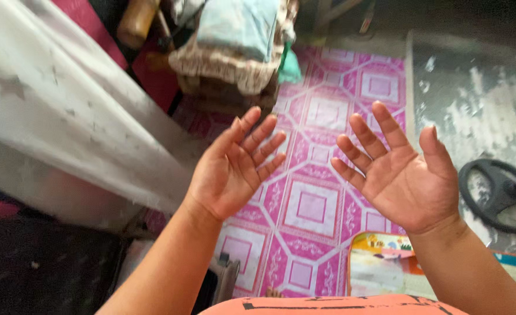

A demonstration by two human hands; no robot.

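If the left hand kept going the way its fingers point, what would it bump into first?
Probably the pile of folded cloth. The left hand is open, palm up, holding nothing, with its fingers pointing up and away over the pink patterned floor mat. Depth is hard to judge, so it might pass above it.

Free room and obstacles, seen from the head: both hands, left hand (pixel 234 169) and right hand (pixel 399 175), are raised palm-up with fingers spread, holding nothing, with an open gap between them above a bare stretch of pink patterned floor mat (pixel 313 204). To the left the way is closed by a hanging white curtain (pixel 65 116) just beside the left forearm, and ahead by a pile of folded cloth (pixel 234 41) standing at the mat's far end. To the right a black ring-shaped stand base (pixel 497 195) lies on the worn grey floor (pixel 473 99) near the right hand, while a colourful play mat (pixel 386 265) lies flat below the right wrist.
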